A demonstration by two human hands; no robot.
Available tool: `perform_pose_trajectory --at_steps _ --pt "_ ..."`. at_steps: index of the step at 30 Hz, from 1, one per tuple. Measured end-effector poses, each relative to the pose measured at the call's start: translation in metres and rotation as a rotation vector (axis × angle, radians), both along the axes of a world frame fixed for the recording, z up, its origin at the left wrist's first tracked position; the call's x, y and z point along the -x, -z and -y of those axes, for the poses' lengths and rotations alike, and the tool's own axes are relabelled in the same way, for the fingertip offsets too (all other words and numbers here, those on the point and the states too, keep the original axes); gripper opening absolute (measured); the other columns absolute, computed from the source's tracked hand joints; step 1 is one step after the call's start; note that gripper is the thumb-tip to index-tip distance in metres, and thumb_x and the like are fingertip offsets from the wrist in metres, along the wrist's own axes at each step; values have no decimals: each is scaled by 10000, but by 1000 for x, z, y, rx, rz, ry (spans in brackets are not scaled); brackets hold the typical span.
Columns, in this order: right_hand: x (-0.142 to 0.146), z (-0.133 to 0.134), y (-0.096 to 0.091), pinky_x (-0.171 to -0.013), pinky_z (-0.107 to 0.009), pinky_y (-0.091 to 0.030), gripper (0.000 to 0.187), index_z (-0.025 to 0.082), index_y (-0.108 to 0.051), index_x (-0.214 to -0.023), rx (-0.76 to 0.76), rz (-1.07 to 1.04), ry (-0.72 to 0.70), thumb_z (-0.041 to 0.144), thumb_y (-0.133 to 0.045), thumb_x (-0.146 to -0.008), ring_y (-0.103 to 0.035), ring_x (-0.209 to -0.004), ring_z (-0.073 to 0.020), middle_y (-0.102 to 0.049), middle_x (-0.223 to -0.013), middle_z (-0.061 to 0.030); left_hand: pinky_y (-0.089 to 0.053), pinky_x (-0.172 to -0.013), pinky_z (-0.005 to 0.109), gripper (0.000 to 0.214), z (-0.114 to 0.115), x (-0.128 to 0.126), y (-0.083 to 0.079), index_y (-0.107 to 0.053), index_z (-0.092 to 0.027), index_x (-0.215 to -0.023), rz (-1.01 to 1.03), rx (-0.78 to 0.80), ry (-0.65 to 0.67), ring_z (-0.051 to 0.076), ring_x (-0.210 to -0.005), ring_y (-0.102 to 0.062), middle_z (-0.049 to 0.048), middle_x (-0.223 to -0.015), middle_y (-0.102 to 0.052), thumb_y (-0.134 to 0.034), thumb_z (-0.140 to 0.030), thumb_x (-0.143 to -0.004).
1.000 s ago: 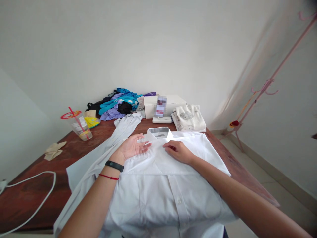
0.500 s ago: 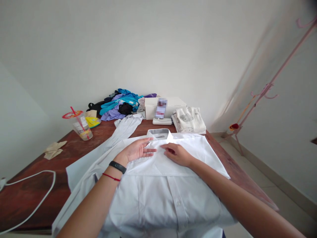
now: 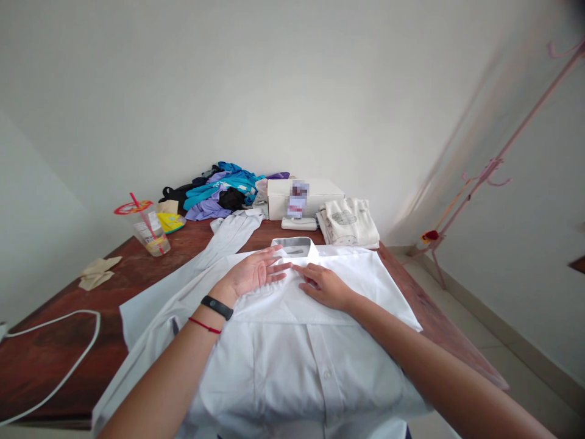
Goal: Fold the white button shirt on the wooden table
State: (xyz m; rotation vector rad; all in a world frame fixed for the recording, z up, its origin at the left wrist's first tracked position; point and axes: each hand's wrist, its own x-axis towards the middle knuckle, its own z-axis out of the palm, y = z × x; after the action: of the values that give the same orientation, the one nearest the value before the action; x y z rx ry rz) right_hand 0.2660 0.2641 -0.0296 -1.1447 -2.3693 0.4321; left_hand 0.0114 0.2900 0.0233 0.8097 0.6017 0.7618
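A white button-up shirt [image 3: 287,360] lies across the table, its back yoke and collar [image 3: 314,250] at the far end and a buttoned strip running towards me. My left hand [image 3: 253,272] rests over the shirt just below the collar, palm turned partly up and fingers spread, holding nothing. Close beside it, my right hand [image 3: 328,286] is palm down on the cloth with its index finger stretched towards the left fingertips. Its other fingers are loosely bent and apart, with nothing seen in them.
On the dark wooden table [image 3: 46,347] are a white cable [image 3: 97,332], a drink cup [image 3: 153,235], a crumpled napkin [image 3: 98,272], piled clothes [image 3: 228,189], a white box [image 3: 320,192], a phone [image 3: 298,198] and folded clothes [image 3: 350,222]. A pink rack [image 3: 516,140] stands right.
My right index finger has straightened and moved left, close to my left fingertips. The left hand has shifted slightly, its fingers spreading more. The shirt lies nearly as before.
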Motion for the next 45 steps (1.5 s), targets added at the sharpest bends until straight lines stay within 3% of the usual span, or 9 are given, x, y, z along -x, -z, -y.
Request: perform_pose_trajectory --at_steps 8,14,20,23,27,31,39,42,45 --pt "1 1 1 -768 -329 -487 531 305 -458 -1516 -19 34 -11 295 -523 -989 -573 -783 -180 -582 -952 -48 -441 -1100 437 565 4 -3 -1 -421 -190 -1472 38 -135 35 264 -1360 -529 165 -1369 -606 -582 -389 -968" --pt "2 0 4 -796 -340 -492 452 280 -556 -1440 -39 54 4 297 -518 -990 -585 -818 -191 -588 -967 -60 -486 -1047 440 616 13 -15 -2 -429 -216 -1471 23 -158 14 297 -1312 -573 183 -1463 -524 -673 -363 -924" --pt "5 -1 3 -771 -325 -479 474 258 -534 -1459 -13 71 28 294 -513 -988 -594 -824 -196 -607 -987 -71 -572 -752 341 843 10 -25 19 -247 -260 -1583 -389 -341 -94 214 -854 -749 185 -1360 -608 -720 -251 -886" --pt "6 -2 1 -773 -323 -474 494 258 -513 -1480 -15 84 36 297 -511 -987 -593 -818 -196 -610 -983 -70 -557 -673 316 665 3 -30 36 -401 -236 -1526 -697 -625 -257 164 -668 -705 129 -1214 -699 -645 -238 -908" --pt "6 -2 1 -774 -319 -477 477 274 -542 -1457 -10 67 40 296 -523 -981 -595 -801 -188 -612 -973 -62 -530 -875 359 339 0 -36 44 -698 -237 -1238 -1015 -964 -401 239 -900 -708 90 -1111 -755 -623 -237 -907" --pt "4 -3 2 -765 -310 -484 409 276 -641 -1352 20 -31 34 264 -554 -953 -611 -784 -176 -651 -965 -48 -507 -902 355 208 -1 -40 45 -752 -253 -1078 -1135 -1006 -482 258 -990 -701 71 -1044 -775 -600 -265 -936" --pt "-1 -5 1 -730 -299 -489 246 211 -757 -1057 64 -334 98 276 -543 -952 -641 -776 -179 -738 -930 -42 -499 -839 285 269 -1 -40 50 -759 -283 -1130 -1280 -1032 -556 203 -961 -704 30 -1083 -773 -576 -212 -946" --pt "-6 -9 -2 -706 -305 -491 254 203 -748 -1056 -31 -359 195 292 -530 -960 -626 -764 -184 -700 -896 -54 -503 -805 289 288 0 -39 51 -740 -285 -1130 -1395 -1058 -544 218 -1005 -688 34 -1116 -741 -589 -164 -917" --pt "-15 -15 -3 -837 -353 -500 271 207 -730 -1119 -166 -293 278 298 -535 -954 -619 -928 -227 -654 -981 -85 -510 -736 288 355 0 -40 51 -645 -254 -1241 -1477 -1073 -546 229 -1006 -674 67 -1171 -676 -627 -174 -895"
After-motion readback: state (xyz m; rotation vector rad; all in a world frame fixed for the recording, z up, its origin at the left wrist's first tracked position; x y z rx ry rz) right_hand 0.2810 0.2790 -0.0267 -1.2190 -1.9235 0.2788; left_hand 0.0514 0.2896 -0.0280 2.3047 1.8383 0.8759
